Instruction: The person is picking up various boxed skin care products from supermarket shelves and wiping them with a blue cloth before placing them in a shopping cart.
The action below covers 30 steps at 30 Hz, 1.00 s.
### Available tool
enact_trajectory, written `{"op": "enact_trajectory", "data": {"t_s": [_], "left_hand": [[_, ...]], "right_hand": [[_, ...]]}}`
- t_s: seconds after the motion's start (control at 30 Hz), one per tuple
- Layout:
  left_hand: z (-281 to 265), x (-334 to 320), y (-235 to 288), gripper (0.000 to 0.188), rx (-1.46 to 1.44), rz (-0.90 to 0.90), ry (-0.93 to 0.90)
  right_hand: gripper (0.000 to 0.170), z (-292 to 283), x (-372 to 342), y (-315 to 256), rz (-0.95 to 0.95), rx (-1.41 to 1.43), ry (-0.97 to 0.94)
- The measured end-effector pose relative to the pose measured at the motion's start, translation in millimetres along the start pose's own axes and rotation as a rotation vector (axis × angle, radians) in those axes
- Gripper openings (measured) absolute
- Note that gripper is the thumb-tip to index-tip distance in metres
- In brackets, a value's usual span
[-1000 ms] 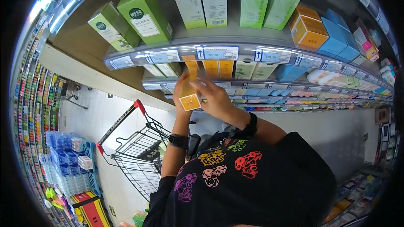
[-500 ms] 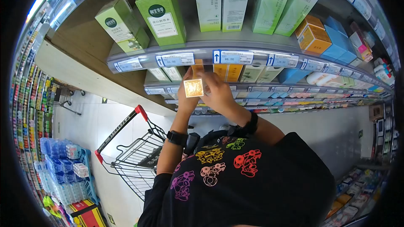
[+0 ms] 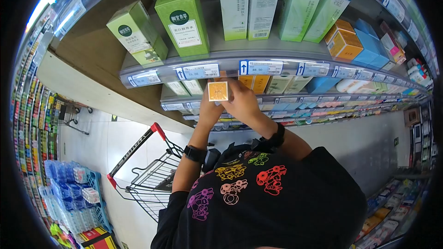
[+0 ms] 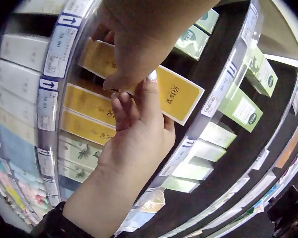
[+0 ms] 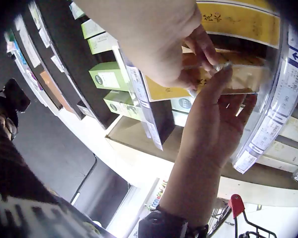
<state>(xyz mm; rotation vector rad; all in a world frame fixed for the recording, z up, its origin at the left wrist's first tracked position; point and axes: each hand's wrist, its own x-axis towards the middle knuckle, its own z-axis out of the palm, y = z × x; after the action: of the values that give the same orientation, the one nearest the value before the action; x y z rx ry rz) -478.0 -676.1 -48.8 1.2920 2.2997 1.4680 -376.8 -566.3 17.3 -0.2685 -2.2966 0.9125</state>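
Observation:
A long yellow carton (image 4: 180, 96) with dark printed characters is between both hands in front of the shelf. Its small square orange end (image 3: 218, 91) faces up toward the head camera. My left hand (image 3: 211, 110) grips the carton from the left, with the fingers (image 5: 244, 106) round it in the right wrist view. From the other side my right hand (image 3: 243, 103) holds it too, the thumb (image 4: 150, 91) lying on the carton in the left wrist view. The fingertips of both hands meet close together around its middle.
Green cartons (image 3: 184, 25) and orange boxes (image 3: 345, 44) stand on the upper shelf, above a rail of price labels (image 3: 260, 68). More yellow cartons (image 4: 87, 126) line the shelf below. Behind on the left are a shopping cart (image 3: 152, 175) and stacked bottled water (image 3: 69, 189).
The carton has turned from a tilt until its square end faces the head camera, and has moved slightly up toward the shelf. The right fingers, blurred over it earlier, now hold still against it.

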Motion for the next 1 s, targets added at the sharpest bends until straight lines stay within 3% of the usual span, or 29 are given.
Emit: {"op": "enact_trajectory", "data": {"t_s": [0.07, 0.3, 0.43, 0.73, 0.83, 1.0], "left_hand": [[-4, 1, 8, 0.059, -0.114, -0.080, -0.046], [-6, 1, 6, 0.063, -0.245, -0.082, -0.054], [-11, 2, 5, 0.064, -0.169, 0.009, -0.101], [0, 0, -32, 0.060, -0.224, -0.117, -0.159], [-1, 2, -13, 0.059, -0.211, -0.004, -0.089], [2, 5, -7, 0.059, -0.372, -0.003, -0.027]], "right_hand": [[0.051, 1, 1, 2, -0.003, -0.028, -0.005], [0.053, 8, 2, 6, 0.026, -0.095, -0.023], [0.052, 4, 6, 1, 0.005, -0.073, -0.015], [0.054, 8, 12, 1, 0.020, -0.100, -0.040], [0.051, 13, 14, 5, 0.043, -0.082, -0.052], [0.050, 13, 15, 2, 0.061, -0.090, -0.074]]}}
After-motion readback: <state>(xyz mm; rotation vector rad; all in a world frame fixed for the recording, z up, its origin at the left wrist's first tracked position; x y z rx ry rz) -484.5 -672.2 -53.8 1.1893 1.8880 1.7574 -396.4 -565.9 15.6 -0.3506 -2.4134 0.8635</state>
